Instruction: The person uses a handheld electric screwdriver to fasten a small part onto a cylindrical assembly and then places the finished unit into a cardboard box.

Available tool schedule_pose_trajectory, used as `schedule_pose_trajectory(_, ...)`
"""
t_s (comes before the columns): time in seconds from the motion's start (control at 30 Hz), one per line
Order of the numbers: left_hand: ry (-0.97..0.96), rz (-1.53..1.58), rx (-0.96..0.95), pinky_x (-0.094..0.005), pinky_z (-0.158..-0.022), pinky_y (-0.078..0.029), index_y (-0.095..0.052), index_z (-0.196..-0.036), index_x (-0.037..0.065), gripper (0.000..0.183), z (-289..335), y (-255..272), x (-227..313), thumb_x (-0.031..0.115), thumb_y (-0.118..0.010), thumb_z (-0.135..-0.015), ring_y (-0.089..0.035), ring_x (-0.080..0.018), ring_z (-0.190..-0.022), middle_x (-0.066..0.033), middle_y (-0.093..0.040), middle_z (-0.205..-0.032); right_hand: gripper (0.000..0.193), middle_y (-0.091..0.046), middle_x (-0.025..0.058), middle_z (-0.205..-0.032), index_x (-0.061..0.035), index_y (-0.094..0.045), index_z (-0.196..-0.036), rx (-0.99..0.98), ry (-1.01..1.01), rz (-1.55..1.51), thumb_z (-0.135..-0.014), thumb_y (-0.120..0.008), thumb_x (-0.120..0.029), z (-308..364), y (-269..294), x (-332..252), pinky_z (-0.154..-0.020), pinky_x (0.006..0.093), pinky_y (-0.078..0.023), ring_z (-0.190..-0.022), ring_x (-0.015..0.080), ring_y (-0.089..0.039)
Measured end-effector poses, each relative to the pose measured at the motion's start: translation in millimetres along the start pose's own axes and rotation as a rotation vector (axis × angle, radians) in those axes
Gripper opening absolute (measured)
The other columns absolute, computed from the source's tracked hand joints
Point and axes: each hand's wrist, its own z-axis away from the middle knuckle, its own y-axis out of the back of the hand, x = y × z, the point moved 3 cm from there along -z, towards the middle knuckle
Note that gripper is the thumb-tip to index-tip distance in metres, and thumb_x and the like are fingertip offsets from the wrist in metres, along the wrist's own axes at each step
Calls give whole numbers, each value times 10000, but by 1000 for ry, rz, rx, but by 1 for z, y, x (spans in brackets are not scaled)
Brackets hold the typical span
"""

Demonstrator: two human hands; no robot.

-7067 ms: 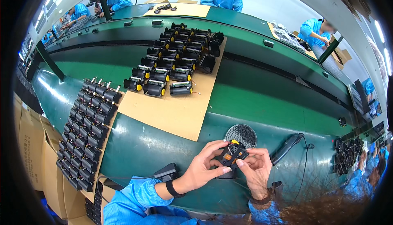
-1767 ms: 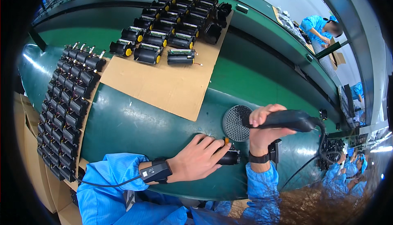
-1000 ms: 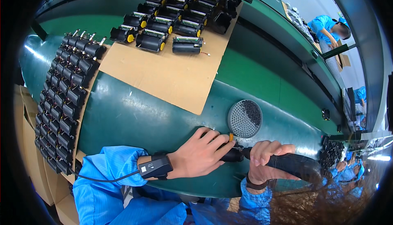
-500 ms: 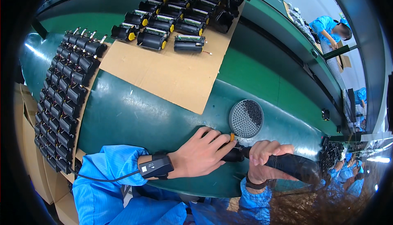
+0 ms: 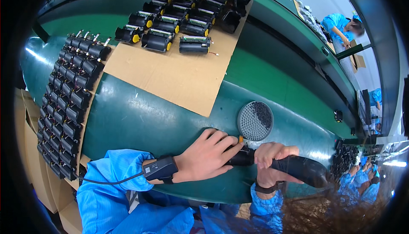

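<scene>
My left hand (image 5: 206, 158) lies over a black plastic housing (image 5: 239, 157) on the green table, its fingers curled round and pressing it. A small yellow-orange knob (image 5: 241, 139) pokes out by the fingertips. In my right hand (image 5: 270, 159) is a black electric screwdriver (image 5: 304, 170), held nearly level, its nose toward the housing. Where its tip meets the housing, I cannot make out the exact contact. Just beyond both hands sits a round grey dimpled dish (image 5: 248, 127) with small dark screws heaped on its far right side.
Several black housings with yellow knobs (image 5: 156, 40) stand in rows on a cardboard sheet (image 5: 170, 80) at the back. To the left, more black units (image 5: 70, 102) fill another board. Dark small parts (image 5: 344, 159) lie far right. Co-workers in blue (image 5: 336, 25) sit beyond the table's frame.
The housing and both hands have shifted very slightly; the view has moved a little. My left hand still holds the housing and my right hand the screwdriver.
</scene>
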Motion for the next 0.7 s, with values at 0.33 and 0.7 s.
schedule_pose_trajectory(0.33, -2, -21, 18, -435, -1011, -425, -627, -1396, 63, 652, 0, 4, -5, 387, -799, -856, -520, -271, -1156, -75, -577, -1254, 875, -510, 42, -618, -103, -476, -1101, 133, -18, -82, -852, -406, -940, -14, 1, -5, -437, 300, -423, -455, 161, -472)
schedule_pose_trajectory(0.7, -11, -14, 30, -418, -988, -426, -622, -1383, 51, 634, 2, -2, -8, 394, -785, -875, -522, -258, -1164, -69, -576, -1225, 958, -504, 48, -630, -67, -531, -1084, 169, 14, -36, -834, -368, -977, -90, 30, 43, -480, 316, -429, -501, 174, -504)
